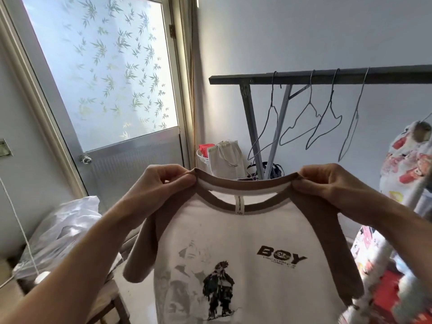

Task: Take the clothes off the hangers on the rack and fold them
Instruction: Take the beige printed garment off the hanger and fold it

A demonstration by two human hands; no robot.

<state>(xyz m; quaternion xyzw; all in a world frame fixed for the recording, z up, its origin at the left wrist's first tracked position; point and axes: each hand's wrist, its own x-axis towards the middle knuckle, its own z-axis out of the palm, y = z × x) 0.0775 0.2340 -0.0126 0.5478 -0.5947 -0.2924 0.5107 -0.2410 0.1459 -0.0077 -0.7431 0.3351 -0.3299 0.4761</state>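
Observation:
A white T-shirt [243, 265] with brown raglan sleeves, a brown collar and a "BOY" print hangs in front of me, off any hanger. My left hand [161, 185] pinches the collar at its left end. My right hand [327, 183] pinches the collar at its right end, so the neckline is stretched between them. Behind it the dark rack bar [327, 77] carries several bare wire hangers [311, 120]. A white garment with a red pattern [406, 164] still hangs at the far right edge.
A door with a frosted bamboo-leaf pane [102, 73] stands at the left. A clear plastic bag [58, 232] lies at lower left above a wooden stool [109, 298]. A cloth tote [224, 157] and a basket sit on the floor by the rack leg [250, 127]. Colourful fabric [383, 281] fills the lower right.

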